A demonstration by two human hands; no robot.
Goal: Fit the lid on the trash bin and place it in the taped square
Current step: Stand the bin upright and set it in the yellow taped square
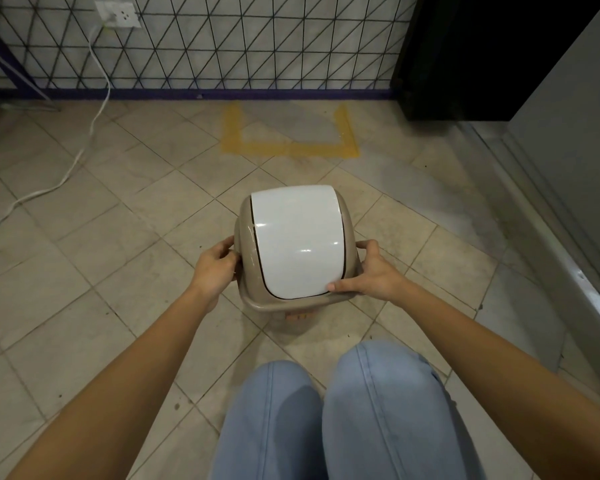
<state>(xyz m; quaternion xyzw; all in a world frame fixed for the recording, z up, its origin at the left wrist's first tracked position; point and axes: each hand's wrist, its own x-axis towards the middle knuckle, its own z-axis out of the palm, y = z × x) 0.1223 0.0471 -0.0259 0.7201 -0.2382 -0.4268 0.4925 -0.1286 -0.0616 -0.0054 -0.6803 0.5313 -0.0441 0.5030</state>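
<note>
One lidded bin (295,244), one taped square (289,148), one white cable (84,147), one wall socket (118,13), my two hands: left (215,268), right (374,275).

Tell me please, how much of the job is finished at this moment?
The lid already sits on the trash bin, though whether it is fully seated cannot be told. The left hand and right hand grip its two sides. Left to do: moving it forward into the yellow taped square, which holds nothing yet.

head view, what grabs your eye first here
The bin with its white lid sits mid-floor, gripped at its sides by the left hand and right hand. Beyond it, by the wall, lies the yellow taped square. A white cable trails across the tiles at left.
</note>
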